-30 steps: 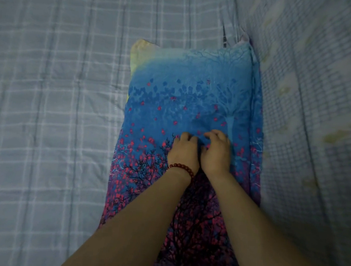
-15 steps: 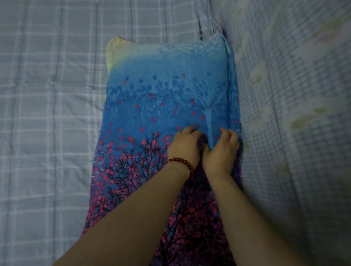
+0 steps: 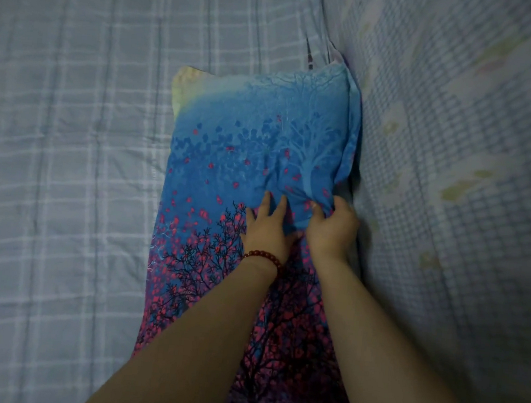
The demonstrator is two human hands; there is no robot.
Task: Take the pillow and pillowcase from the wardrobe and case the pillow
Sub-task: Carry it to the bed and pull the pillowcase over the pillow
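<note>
A pillow in a blue pillowcase (image 3: pixel 230 153) printed with trees and red leaves lies lengthwise on the bed, its far end pale yellow at the left corner. The pillow itself is hidden inside the case. My left hand (image 3: pixel 267 225), with a red bead bracelet on the wrist, lies flat on the middle of the case with fingers spread. Beside it, my right hand (image 3: pixel 331 224) pinches a raised fold of the blue fabric near the case's right edge.
The bed is covered by a grey-blue checked sheet (image 3: pixel 62 158). A bulky checked quilt with pale flower prints (image 3: pixel 459 173) rises along the pillow's right side and touches it.
My left hand went from curled on the fabric to flat with spread fingers. My right hand shifted right and lifted a fold of the case. The view shifted slightly.
</note>
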